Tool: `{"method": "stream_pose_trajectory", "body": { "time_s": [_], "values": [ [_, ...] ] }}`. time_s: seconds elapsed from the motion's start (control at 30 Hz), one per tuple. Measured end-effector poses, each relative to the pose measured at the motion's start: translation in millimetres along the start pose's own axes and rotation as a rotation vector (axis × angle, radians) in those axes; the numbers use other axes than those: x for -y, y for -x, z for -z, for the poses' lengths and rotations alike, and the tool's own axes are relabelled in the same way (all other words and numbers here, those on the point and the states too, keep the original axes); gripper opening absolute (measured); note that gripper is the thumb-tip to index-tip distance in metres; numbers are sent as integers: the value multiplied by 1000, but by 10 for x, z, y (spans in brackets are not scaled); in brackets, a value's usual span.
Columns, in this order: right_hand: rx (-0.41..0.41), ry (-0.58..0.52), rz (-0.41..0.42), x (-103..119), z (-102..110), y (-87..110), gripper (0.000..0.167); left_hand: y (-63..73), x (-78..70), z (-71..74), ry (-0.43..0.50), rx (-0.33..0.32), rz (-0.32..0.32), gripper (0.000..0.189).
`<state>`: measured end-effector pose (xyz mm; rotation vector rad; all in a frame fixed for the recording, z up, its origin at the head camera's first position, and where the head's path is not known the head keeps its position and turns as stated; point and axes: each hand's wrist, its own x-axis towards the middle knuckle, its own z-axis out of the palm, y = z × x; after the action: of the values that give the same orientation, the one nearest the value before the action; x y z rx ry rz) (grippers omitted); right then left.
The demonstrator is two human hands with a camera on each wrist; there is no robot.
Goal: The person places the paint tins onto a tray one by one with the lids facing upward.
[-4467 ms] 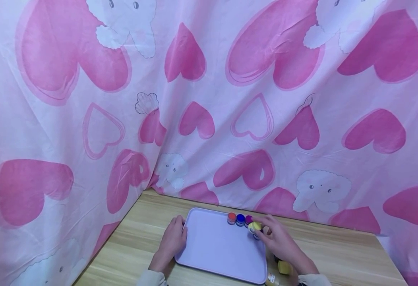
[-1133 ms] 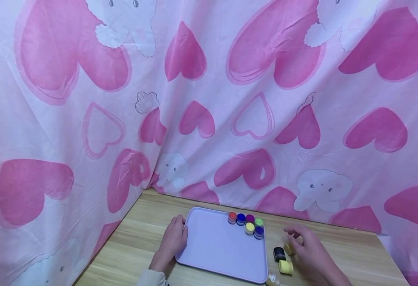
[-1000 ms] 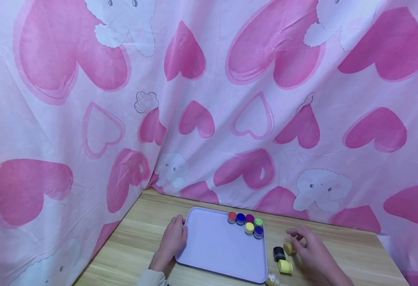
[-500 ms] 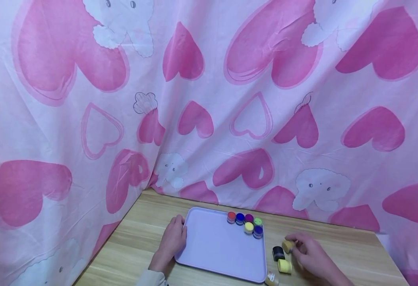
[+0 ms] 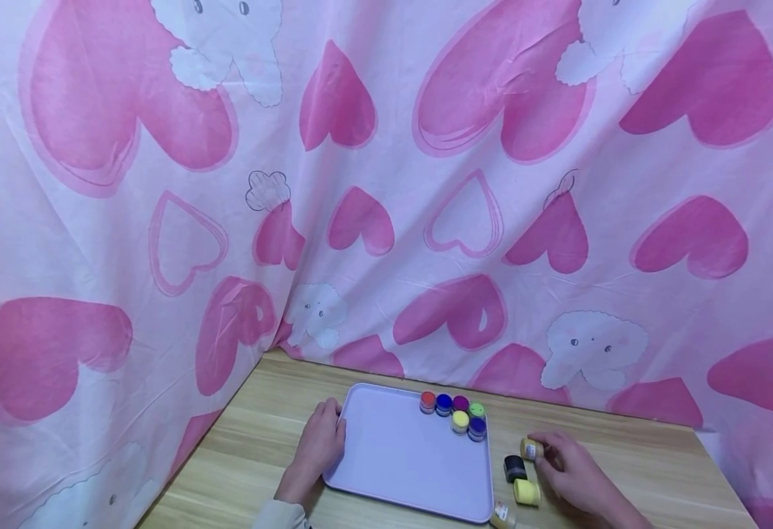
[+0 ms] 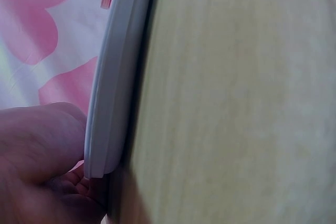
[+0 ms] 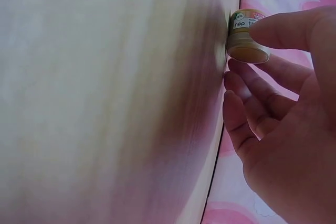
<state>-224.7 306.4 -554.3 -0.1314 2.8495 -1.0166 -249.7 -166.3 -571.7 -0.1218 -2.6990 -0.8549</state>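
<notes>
My left hand (image 5: 322,441) grips the left edge of a pale lilac tray (image 5: 406,463); the left wrist view shows the thumb side over the rim (image 6: 100,129) and fingers curled below. Off the tray's right side, my right hand (image 5: 574,470) pinches a small ochre paint jar (image 5: 530,449) between thumb and fingers. In the right wrist view this jar (image 7: 245,40) lies tipped at the tabletop, its label showing beside the thumb. Lying near that hand are a black jar (image 5: 515,469) and a yellow jar (image 5: 527,492).
Several small jars stand grouped in the tray's far right corner, among them orange-red (image 5: 428,402), blue (image 5: 444,405), yellow (image 5: 460,422) and dark purple (image 5: 477,429) ones. Another ochre jar (image 5: 502,515) lies by the near right corner. A heart-print curtain (image 5: 360,220) borders the wooden table (image 5: 624,455).
The yellow jar my right hand held earlier now stands on the tray. That hand has moved right, taken hold of the ochre jar and turned it, bringing its label into view. My left hand stays put.
</notes>
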Motion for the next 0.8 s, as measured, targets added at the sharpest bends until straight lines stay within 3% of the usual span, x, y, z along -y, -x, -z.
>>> {"method": "stream_pose_trajectory", "body": {
  "time_s": [0.8],
  "values": [
    [-69, -18, 25, 101, 0, 16, 44, -9, 27, -28, -3, 1, -4, 14]
  ]
}}
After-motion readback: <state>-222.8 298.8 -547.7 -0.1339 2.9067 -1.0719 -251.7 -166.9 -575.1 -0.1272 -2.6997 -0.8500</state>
